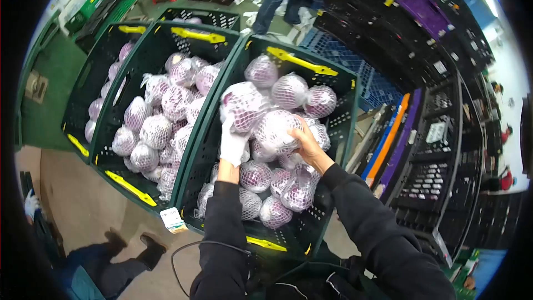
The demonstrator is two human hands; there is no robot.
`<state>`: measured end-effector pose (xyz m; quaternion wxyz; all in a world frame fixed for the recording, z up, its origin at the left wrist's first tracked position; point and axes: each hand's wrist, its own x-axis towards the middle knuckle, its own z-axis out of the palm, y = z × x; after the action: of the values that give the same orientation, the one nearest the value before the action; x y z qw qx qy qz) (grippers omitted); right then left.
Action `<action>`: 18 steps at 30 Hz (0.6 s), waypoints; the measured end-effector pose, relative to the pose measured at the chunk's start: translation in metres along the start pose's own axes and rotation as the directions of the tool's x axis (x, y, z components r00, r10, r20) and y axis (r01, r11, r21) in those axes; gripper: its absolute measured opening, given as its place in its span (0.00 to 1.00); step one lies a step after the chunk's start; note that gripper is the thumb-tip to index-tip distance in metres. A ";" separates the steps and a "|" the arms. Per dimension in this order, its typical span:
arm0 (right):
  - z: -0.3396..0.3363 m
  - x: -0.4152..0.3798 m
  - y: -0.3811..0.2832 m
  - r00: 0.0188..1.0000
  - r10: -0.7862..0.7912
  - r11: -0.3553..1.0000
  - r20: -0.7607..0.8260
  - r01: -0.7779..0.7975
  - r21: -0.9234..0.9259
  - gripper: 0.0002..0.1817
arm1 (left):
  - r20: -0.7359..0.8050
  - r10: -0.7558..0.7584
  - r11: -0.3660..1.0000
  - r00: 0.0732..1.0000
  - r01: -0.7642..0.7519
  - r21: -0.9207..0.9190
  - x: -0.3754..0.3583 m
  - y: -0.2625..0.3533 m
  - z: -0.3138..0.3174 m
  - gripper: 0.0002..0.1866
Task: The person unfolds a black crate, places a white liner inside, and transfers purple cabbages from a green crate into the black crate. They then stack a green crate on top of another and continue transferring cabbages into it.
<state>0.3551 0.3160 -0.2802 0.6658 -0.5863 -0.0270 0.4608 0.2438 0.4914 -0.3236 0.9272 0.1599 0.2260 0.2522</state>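
My left hand (232, 143), in a white glove, is closed around a red cabbage (242, 103) wrapped in white foam net and clear film. My bare right hand (309, 145) grips a second wrapped red cabbage (276, 131) from its right side, fingertips on the net. Both cabbages are side by side over a dark green crate (186, 186) with yellow handles. Several more netted cabbages (277, 211) lie loosely in that crate, below and beyond my hands. The undersides of the two held cabbages are hidden.
At the left stands another green crate (105, 175) of netted cabbages, with a third crate (78, 116) past it. Black crates (361, 16) are stacked at the back right, by a blue pallet (333, 50). A person's legs (273, 5) are behind; another person's boots (151, 251) show lower left.
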 end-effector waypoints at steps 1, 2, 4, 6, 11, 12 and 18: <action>0.004 -0.019 -0.014 1.000 -0.022 1.000 0.020 0.022 -0.013 0.40 | 0.051 0.062 0.991 0.997 -0.067 0.113 -0.010 0.006 0.007 0.26; -0.003 -0.023 -0.008 0.997 -0.069 0.997 0.032 0.068 0.038 0.39 | 0.124 0.102 0.967 0.987 -0.128 0.219 -0.020 0.011 0.011 0.25; 0.010 -0.064 -0.039 0.988 -0.149 0.985 0.029 0.146 0.094 0.38 | 0.253 0.144 0.681 0.957 -0.281 0.676 -0.050 0.033 0.035 0.23; 0.011 -0.091 -0.059 0.941 -0.336 0.936 0.045 0.329 0.125 0.37 | 0.226 0.023 0.996 0.974 -0.041 0.073 -0.074 0.048 0.082 0.26; 0.018 -0.190 -0.145 0.857 -0.504 0.840 0.110 0.457 0.292 0.40 | 0.456 0.090 0.939 0.885 -0.228 0.258 -0.103 0.059 0.166 0.39; 0.013 -0.205 -0.158 0.840 -0.532 0.824 0.106 0.485 0.293 0.41 | 0.458 0.081 0.945 0.885 -0.214 0.246 -0.112 0.056 0.191 0.38; -0.047 -0.331 -0.236 0.787 -0.614 0.755 -0.060 0.607 0.248 0.38 | 0.638 -0.085 0.974 0.766 -0.071 0.215 -0.150 0.007 0.298 0.31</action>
<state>0.3294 0.0937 0.0621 0.8483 -0.4495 -0.1658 0.2256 0.2743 0.3613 -0.0177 0.9250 0.3400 -0.0772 0.1512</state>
